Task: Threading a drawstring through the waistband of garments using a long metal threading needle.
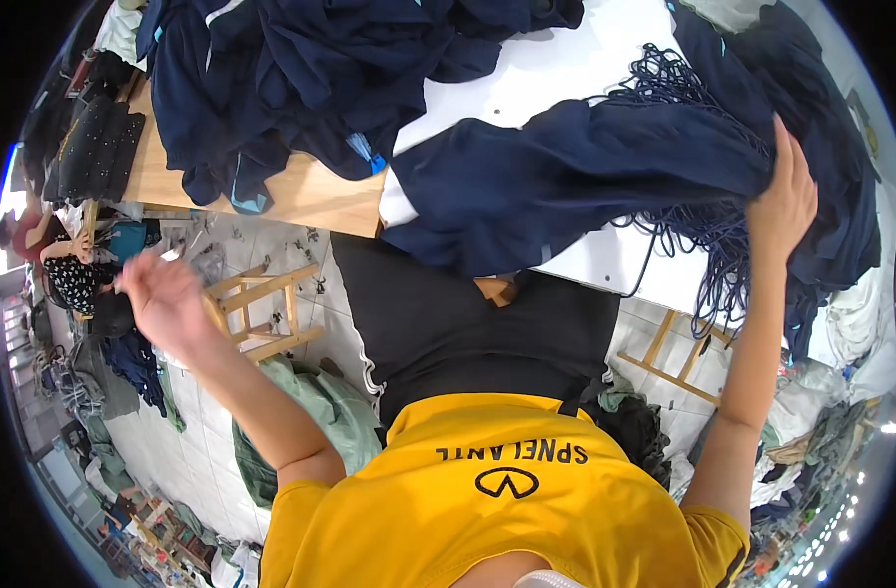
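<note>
A navy blue garment (575, 181) lies stretched across the table in front of me, its left end hanging over the near edge. My right hand (786, 186) grips it at its right end, beside a larger navy heap. A tangle of dark cords (688, 230) shows behind and below the garment, with loops drooping past the table edge. Out to the left, my left hand (164, 299) is raised away from the table, slightly blurred, with loosely parted fingers and nothing visible in it.
Navy garments (291, 78) pile up at the back left, and more navy cloth (830, 147) is heaped at the right. The table has a white top (565, 59) and a wooden part (315, 186). A wooden stool (266, 309) and green fabric (320, 412) are at my left; another person (66, 255) sits farther off.
</note>
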Action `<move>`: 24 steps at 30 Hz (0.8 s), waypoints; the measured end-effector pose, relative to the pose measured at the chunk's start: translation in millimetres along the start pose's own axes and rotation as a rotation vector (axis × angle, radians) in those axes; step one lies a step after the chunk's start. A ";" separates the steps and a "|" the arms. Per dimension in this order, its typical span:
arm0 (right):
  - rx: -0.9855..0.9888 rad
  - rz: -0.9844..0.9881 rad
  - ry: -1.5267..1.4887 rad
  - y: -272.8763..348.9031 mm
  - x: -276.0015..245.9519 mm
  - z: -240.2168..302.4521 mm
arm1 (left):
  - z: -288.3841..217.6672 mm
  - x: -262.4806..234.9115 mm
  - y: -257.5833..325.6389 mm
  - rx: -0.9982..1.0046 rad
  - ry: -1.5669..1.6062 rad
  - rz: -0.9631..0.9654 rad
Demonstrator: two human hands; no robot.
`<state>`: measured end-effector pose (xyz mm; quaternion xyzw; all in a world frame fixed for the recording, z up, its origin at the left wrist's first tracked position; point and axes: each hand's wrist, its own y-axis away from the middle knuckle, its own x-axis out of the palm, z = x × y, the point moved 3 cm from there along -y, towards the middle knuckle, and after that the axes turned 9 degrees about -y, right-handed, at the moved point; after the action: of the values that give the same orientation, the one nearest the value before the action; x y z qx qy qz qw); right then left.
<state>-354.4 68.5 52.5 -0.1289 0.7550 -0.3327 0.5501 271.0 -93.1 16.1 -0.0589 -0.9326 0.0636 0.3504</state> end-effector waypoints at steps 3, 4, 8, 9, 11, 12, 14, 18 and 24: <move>0.420 0.380 0.221 50.3 26.8 -103.2 | -58.0 -152.3 18.7 0.040 -0.082 -0.191; 0.508 0.438 0.123 74.1 35.4 -141.9 | -53.7 -159.8 21.5 -0.080 -0.147 -0.134; 0.619 0.253 -0.866 81.2 63.5 -116.9 | 11.5 -119.7 10.9 -0.037 -0.259 -0.416; 0.578 0.206 -1.121 59.1 55.0 -72.0 | 37.4 -74.4 0.1 -0.007 -0.288 -0.402; 0.539 0.265 -1.462 23.6 30.3 20.2 | 86.5 9.8 -11.8 0.031 -0.301 -0.268; 0.399 0.379 -1.525 15.4 23.2 50.6 | 111.1 56.8 -11.5 0.023 -0.244 -0.231; 0.008 0.509 -1.604 8.5 12.6 109.1 | 140.7 127.5 -4.7 -0.008 -0.164 -0.069; 0.195 0.827 -1.999 28.2 4.2 185.4 | 162.5 184.5 12.4 -0.043 -0.035 0.010; 0.412 0.820 -2.248 44.3 11.0 199.4 | 160.4 178.3 15.5 0.024 -0.141 0.020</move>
<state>-168.1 23.4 -18.8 -0.0072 -0.2255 0.0495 0.9729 32.7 -62.6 9.1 -0.0594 -0.9535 0.0821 0.2839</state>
